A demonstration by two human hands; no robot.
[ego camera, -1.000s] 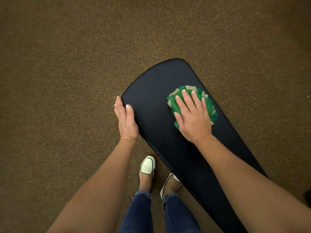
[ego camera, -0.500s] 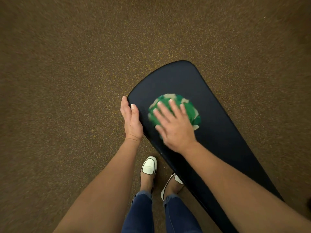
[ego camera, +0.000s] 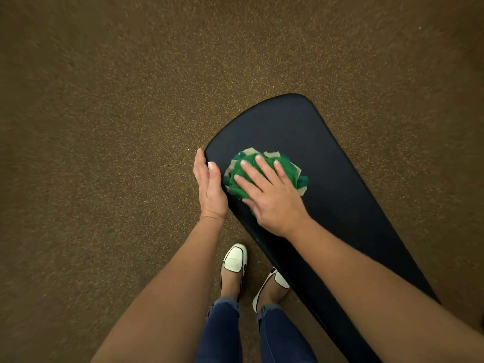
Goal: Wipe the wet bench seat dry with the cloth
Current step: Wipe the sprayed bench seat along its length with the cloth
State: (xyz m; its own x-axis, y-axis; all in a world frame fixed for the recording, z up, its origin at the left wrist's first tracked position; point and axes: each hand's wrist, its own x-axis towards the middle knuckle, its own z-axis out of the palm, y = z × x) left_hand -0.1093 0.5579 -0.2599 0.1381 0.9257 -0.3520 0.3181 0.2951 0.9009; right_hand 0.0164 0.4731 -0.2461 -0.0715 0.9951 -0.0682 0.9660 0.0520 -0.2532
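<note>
1. pressing flat on a crumpled green cloth (ego camera: pixel 285 170), the right hand (ego camera: pixel 275 197) lies palm down with its fingers (ego camera: pixel 252 170) spread apart; it pins the cloth to the seat and pinches nothing.
2. the cloth is green with pale beige patches at its edges, bunched into a rough round wad on the dark navy bench seat (ego camera: pixel 337 179). it sits close to the seat's left edge, a little back from the rounded far end.
3. part of the cloth shows past the fingertips and to the right of the hand; the rest is covered by the palm.
4. the left hand (ego camera: pixel 209 187) rests against the left edge of the bench seat, just beside the cloth. its fingers are held together and straight, thumb lying on the seat's top surface, gripping nothing.
5. the two hands are near each other, the thumb of the left one almost at the cloth's rim; whether they touch cannot be told.
6. no wet patches can be made out on the dark surface of the seat.
7. below the seat's left edge stand two white flat shoes (ego camera: pixel 235 260) with dark trim, and dark blue jeans (ego camera: pixel 277 336) with frayed hems.
8. brown speckled carpet (ego camera: pixel 104 127) surrounds the bench seat on all sides.
</note>
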